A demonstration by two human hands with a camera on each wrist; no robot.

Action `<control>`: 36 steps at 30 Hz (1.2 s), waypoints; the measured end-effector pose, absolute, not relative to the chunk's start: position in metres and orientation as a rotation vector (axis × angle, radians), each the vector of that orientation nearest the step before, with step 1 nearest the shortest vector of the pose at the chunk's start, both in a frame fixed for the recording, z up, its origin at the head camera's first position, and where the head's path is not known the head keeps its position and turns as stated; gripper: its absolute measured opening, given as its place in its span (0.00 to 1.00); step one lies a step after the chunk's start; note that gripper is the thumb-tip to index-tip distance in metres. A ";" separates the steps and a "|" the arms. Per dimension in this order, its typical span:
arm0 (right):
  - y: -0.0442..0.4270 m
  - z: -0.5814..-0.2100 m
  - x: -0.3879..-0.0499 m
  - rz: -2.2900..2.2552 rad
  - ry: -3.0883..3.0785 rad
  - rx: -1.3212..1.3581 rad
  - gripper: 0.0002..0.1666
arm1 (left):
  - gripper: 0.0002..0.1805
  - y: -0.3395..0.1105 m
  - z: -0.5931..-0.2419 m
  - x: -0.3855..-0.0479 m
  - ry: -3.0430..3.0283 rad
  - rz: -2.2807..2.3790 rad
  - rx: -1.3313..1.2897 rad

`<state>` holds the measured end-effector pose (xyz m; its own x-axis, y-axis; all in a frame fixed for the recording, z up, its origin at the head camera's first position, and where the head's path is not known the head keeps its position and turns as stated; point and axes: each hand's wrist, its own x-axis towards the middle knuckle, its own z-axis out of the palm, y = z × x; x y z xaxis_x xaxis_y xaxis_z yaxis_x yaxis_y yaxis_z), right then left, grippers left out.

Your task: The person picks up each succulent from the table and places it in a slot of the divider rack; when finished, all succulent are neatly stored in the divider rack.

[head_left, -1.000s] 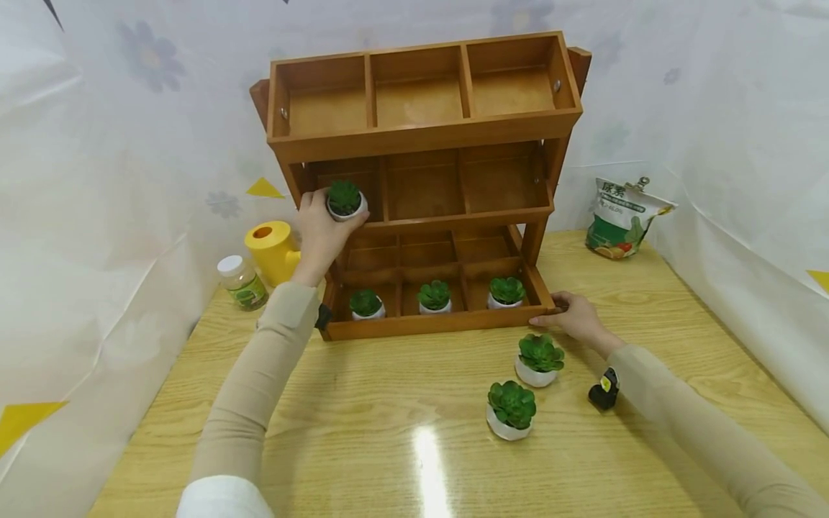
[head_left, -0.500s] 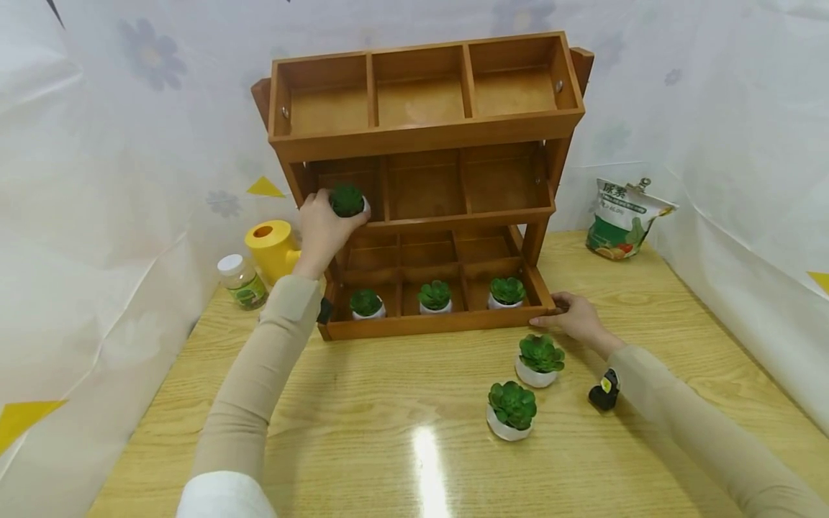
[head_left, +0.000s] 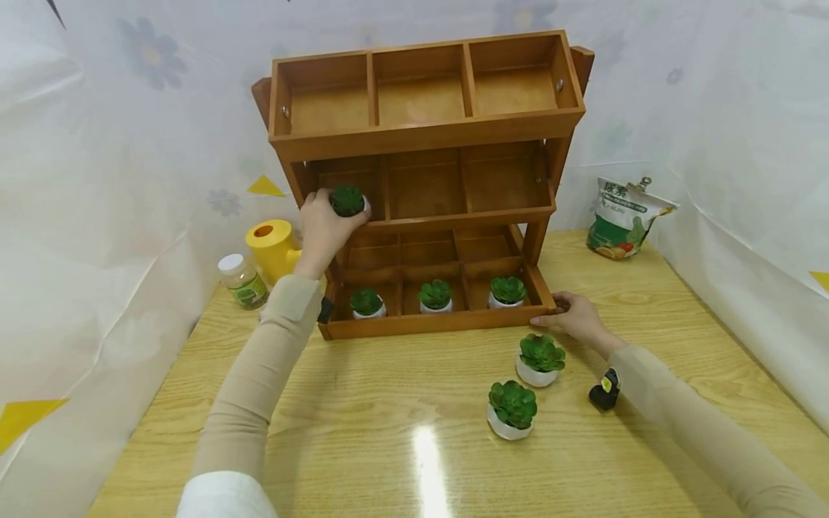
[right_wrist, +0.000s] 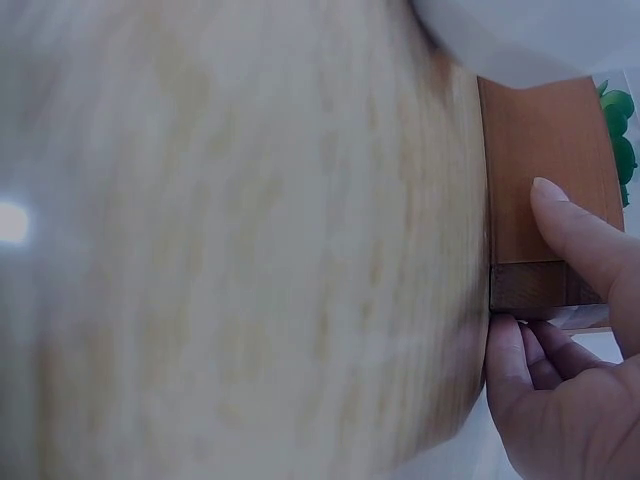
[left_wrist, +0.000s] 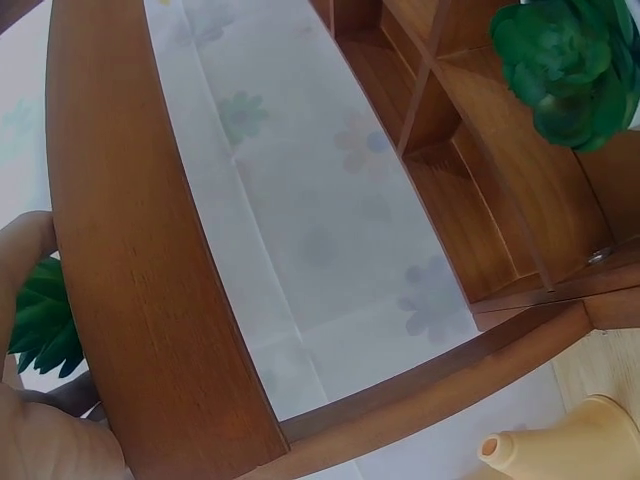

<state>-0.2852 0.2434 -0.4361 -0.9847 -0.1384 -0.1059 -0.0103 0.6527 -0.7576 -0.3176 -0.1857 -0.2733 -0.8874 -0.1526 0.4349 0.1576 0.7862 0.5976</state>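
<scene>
My left hand (head_left: 325,229) pinches a small succulent in a white pot (head_left: 348,201) at the left compartment of the shelf's middle tier. In the left wrist view the plant's green leaves (left_wrist: 46,315) show between thumb and finger, partly behind a brown board (left_wrist: 150,240). Down at the right, my right hand (head_left: 573,316) grips the front right corner of the wooden shelf (head_left: 427,324). The right wrist view shows the thumb on the front face of the wood (right_wrist: 545,150) and the other fingers at its end. Three potted succulents stand in the bottom tier's front compartments.
Two potted succulents (head_left: 540,358) (head_left: 512,409) stand on the table (head_left: 363,424) before the shelf's right side. A yellow watering can (head_left: 273,250) and a white-lidded jar (head_left: 243,282) are left of the shelf. A clipped green and white bag (head_left: 625,219) stands at the back right.
The pot in my left hand has moved slightly right and down into the middle tier's left compartment, and its plant now sits more upright. My right hand has stayed on the shelf corner.
</scene>
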 end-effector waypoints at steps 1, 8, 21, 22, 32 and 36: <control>0.244 -0.436 -0.285 -1.243 2.714 -0.123 0.50 | 0.39 -0.186 -0.273 -0.317 -2.505 -0.898 -0.003; 0.244 -0.438 -0.285 -1.248 2.717 -0.128 0.49 | 0.42 -0.187 -0.279 -0.316 -2.445 -0.966 -0.017; 0.245 -0.437 -0.284 -1.234 2.726 -0.120 0.50 | 0.43 -0.190 -0.300 -0.305 -2.078 -1.099 -0.203; 0.244 -0.437 -0.284 -1.233 2.728 -0.120 0.50 | 0.41 -0.188 -0.301 -0.304 -2.041 -1.090 -0.223; 0.244 -0.437 -0.284 -1.225 2.734 -0.127 0.50 | 0.30 -0.148 -0.327 -0.277 -1.900 -1.080 -0.523; 0.244 -0.437 -0.284 -1.228 2.739 -0.127 0.50 | 0.33 -0.121 -0.349 -0.256 -2.029 -1.099 -0.819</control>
